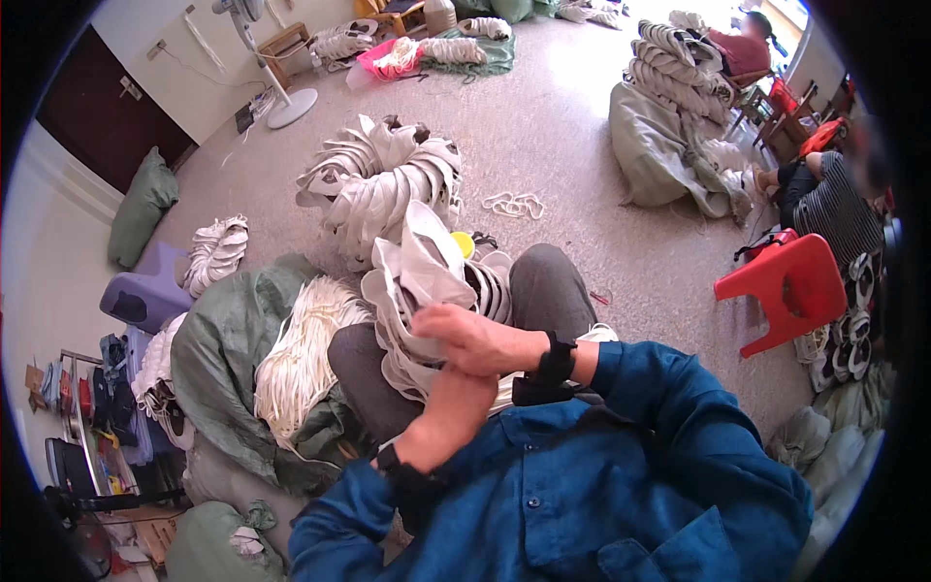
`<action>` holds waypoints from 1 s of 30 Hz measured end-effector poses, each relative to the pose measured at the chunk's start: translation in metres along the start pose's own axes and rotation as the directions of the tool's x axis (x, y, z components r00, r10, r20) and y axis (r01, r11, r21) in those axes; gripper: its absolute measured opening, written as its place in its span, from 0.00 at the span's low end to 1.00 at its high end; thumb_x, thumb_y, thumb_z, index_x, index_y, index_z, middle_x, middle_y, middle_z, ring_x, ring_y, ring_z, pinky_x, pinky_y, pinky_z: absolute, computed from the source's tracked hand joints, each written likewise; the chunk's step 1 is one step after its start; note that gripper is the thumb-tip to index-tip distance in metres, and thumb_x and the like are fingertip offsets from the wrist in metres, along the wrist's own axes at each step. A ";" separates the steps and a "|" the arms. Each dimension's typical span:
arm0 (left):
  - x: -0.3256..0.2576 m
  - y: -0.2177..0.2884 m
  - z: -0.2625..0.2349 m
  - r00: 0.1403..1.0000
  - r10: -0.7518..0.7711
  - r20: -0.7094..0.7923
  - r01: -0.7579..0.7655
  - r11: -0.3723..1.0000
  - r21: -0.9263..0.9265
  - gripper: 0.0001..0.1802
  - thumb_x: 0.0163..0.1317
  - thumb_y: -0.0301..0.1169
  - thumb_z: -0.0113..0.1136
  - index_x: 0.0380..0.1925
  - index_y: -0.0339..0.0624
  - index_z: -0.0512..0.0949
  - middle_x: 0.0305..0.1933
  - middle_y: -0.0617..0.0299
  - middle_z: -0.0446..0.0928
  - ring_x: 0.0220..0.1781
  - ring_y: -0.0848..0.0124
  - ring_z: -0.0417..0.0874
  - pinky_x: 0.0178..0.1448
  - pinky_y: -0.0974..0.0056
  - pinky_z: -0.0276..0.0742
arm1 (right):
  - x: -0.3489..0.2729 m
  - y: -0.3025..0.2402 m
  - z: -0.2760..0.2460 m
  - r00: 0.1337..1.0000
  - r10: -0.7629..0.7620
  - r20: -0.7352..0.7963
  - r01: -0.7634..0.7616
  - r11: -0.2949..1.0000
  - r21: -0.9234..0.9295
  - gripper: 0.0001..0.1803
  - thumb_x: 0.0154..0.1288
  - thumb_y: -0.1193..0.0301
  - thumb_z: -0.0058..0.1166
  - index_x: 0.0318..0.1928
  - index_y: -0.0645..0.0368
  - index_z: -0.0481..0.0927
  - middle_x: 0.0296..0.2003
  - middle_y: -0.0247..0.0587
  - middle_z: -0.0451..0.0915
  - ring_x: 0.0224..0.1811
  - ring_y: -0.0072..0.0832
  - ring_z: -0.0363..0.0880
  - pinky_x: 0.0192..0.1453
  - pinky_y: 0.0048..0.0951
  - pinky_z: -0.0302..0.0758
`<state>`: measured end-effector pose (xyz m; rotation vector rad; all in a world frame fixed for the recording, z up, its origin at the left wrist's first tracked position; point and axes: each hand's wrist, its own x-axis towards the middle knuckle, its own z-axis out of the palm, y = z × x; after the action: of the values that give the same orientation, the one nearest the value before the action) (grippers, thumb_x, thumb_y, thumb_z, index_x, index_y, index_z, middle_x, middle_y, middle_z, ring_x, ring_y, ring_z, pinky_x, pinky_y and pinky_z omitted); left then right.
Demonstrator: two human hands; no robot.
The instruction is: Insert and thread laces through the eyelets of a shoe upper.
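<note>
A stack of white shoe uppers (432, 252) stands between my knees, its pieces nested and fanned out. Just in front of it my two hands cross at the wrists. My right hand (470, 339) lies over my left hand (456, 403), its fingers pointing left beside the uppers and smeared by motion. The fingers of my left hand are hidden behind the right. Whether either hand holds anything does not show. To the left of my knee, a thick bundle of white shoelaces (305, 359) spills over a green sack (228, 339).
A ring of stacked uppers (388, 179) lies on the floor ahead, near loose laces (514, 205). A red stool (786, 291) stands right, a purple stool (145, 291) left. Another person (839, 204) sits at the right by a large sack (659, 145). A fan (291, 107) stands farther back.
</note>
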<state>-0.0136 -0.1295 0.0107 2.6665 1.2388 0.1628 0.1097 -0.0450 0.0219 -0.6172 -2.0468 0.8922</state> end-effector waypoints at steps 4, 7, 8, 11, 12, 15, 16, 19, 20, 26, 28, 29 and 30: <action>0.004 -0.016 -0.008 0.973 0.136 -0.189 -0.141 0.990 -0.015 0.19 0.54 0.27 0.56 0.47 0.35 0.80 0.49 0.45 0.78 0.57 0.47 0.75 0.60 0.44 0.67 | 0.012 -0.017 -0.019 0.938 0.029 0.346 0.060 0.968 -0.243 0.17 0.51 0.81 0.53 0.45 0.63 0.80 0.52 0.50 0.75 0.52 0.48 0.78 0.55 0.44 0.75; 0.016 -0.027 -0.017 0.968 0.146 -0.205 -0.113 0.980 0.166 0.19 0.54 0.28 0.56 0.47 0.36 0.80 0.52 0.46 0.77 0.59 0.49 0.75 0.61 0.46 0.67 | 0.035 -0.010 -0.019 0.977 0.174 0.120 -0.123 0.929 -0.350 0.14 0.53 0.72 0.62 0.41 0.61 0.80 0.50 0.49 0.74 0.42 0.49 0.80 0.45 0.44 0.77; 0.016 -0.026 -0.021 0.975 0.119 -0.188 -0.100 0.989 0.109 0.19 0.55 0.29 0.55 0.48 0.37 0.78 0.55 0.48 0.76 0.59 0.51 0.74 0.63 0.46 0.66 | 0.045 -0.005 -0.024 0.994 0.002 -0.111 -0.054 0.881 -0.469 0.14 0.54 0.71 0.63 0.41 0.62 0.80 0.48 0.50 0.76 0.40 0.49 0.81 0.43 0.42 0.78; 0.022 -0.026 -0.020 0.965 0.173 -0.195 -0.136 0.972 0.191 0.20 0.55 0.30 0.55 0.49 0.36 0.77 0.55 0.48 0.75 0.56 0.53 0.75 0.61 0.47 0.67 | 0.059 0.016 -0.021 0.956 0.188 -0.223 -0.273 0.846 -0.458 0.15 0.58 0.68 0.65 0.42 0.65 0.80 0.41 0.51 0.81 0.37 0.45 0.83 0.41 0.40 0.79; 0.020 -0.024 -0.017 0.949 0.198 -0.244 -0.150 0.968 0.200 0.21 0.56 0.31 0.58 0.49 0.35 0.76 0.55 0.48 0.74 0.55 0.53 0.75 0.60 0.47 0.69 | 0.058 0.026 -0.016 0.842 0.534 -0.076 -0.525 0.777 -0.349 0.17 0.60 0.67 0.65 0.43 0.66 0.80 0.38 0.50 0.83 0.36 0.41 0.85 0.40 0.39 0.80; 0.008 -0.019 -0.019 0.966 0.052 -0.254 -0.039 0.998 0.055 0.24 0.55 0.34 0.62 0.52 0.34 0.76 0.55 0.47 0.74 0.56 0.51 0.76 0.58 0.48 0.71 | 0.047 0.043 -0.019 0.806 0.588 0.066 -0.591 0.795 0.136 0.19 0.63 0.64 0.66 0.47 0.67 0.81 0.34 0.44 0.86 0.38 0.31 0.85 0.41 0.36 0.81; -0.003 -0.023 -0.028 0.962 0.009 -0.274 -0.008 1.000 0.005 0.30 0.53 0.35 0.67 0.55 0.33 0.75 0.55 0.45 0.74 0.55 0.50 0.76 0.58 0.49 0.72 | 0.039 0.044 -0.039 0.778 0.621 0.095 -0.580 0.652 0.488 0.21 0.63 0.63 0.65 0.47 0.68 0.81 0.36 0.44 0.86 0.37 0.28 0.86 0.40 0.32 0.82; -0.048 -0.064 -0.015 0.916 -0.137 -0.377 0.143 0.990 -0.012 0.29 0.55 0.35 0.68 0.56 0.36 0.74 0.49 0.48 0.76 0.48 0.52 0.77 0.52 0.52 0.73 | 0.002 0.035 -0.100 0.824 0.535 0.187 -0.500 0.531 0.685 0.17 0.67 0.70 0.62 0.53 0.66 0.79 0.47 0.40 0.84 0.46 0.23 0.83 0.53 0.27 0.79; -0.050 -0.081 -0.009 0.916 -0.131 -0.379 0.134 0.991 -0.018 0.29 0.55 0.35 0.68 0.56 0.36 0.74 0.49 0.48 0.76 0.48 0.52 0.77 0.52 0.52 0.73 | -0.028 0.047 -0.102 0.790 0.570 0.225 -0.550 0.497 0.671 0.19 0.67 0.72 0.62 0.55 0.67 0.77 0.49 0.39 0.84 0.48 0.22 0.82 0.56 0.25 0.76; -0.020 -0.096 -0.019 0.929 -0.220 -0.297 0.184 0.972 -0.143 0.25 0.56 0.38 0.69 0.51 0.39 0.76 0.40 0.53 0.76 0.45 0.53 0.77 0.49 0.51 0.72 | -0.102 0.046 -0.064 0.639 0.761 0.112 -0.550 0.350 0.759 0.26 0.64 0.75 0.62 0.61 0.66 0.73 0.55 0.38 0.79 0.52 0.23 0.79 0.63 0.29 0.73; -0.012 -0.090 -0.022 0.937 -0.244 -0.251 0.196 0.960 -0.200 0.24 0.55 0.39 0.69 0.49 0.39 0.76 0.40 0.53 0.76 0.45 0.53 0.77 0.49 0.52 0.72 | -0.103 0.041 -0.060 0.638 0.767 0.065 -0.568 0.413 0.712 0.27 0.65 0.75 0.62 0.62 0.67 0.71 0.56 0.38 0.79 0.53 0.23 0.78 0.63 0.29 0.73; -0.006 -0.088 -0.023 0.941 -0.268 -0.208 0.212 0.943 -0.258 0.23 0.55 0.39 0.70 0.47 0.38 0.77 0.39 0.53 0.75 0.44 0.53 0.77 0.49 0.52 0.72 | -0.104 0.040 -0.060 0.640 0.768 0.018 -0.588 0.474 0.656 0.28 0.65 0.75 0.61 0.63 0.68 0.69 0.56 0.38 0.78 0.54 0.23 0.78 0.62 0.29 0.74; 0.005 -0.089 -0.022 0.939 -0.264 -0.221 0.218 0.953 -0.211 0.22 0.55 0.41 0.70 0.43 0.39 0.78 0.40 0.53 0.76 0.44 0.54 0.78 0.49 0.54 0.72 | -0.106 0.040 -0.060 0.640 0.768 0.009 -0.583 0.478 0.657 0.28 0.65 0.75 0.61 0.63 0.68 0.69 0.56 0.38 0.78 0.54 0.23 0.78 0.62 0.29 0.74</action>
<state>-0.0808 -0.0672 0.0123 2.3661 1.5314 0.5570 0.2225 -0.0689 -0.0333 -1.1473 -1.0593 1.7305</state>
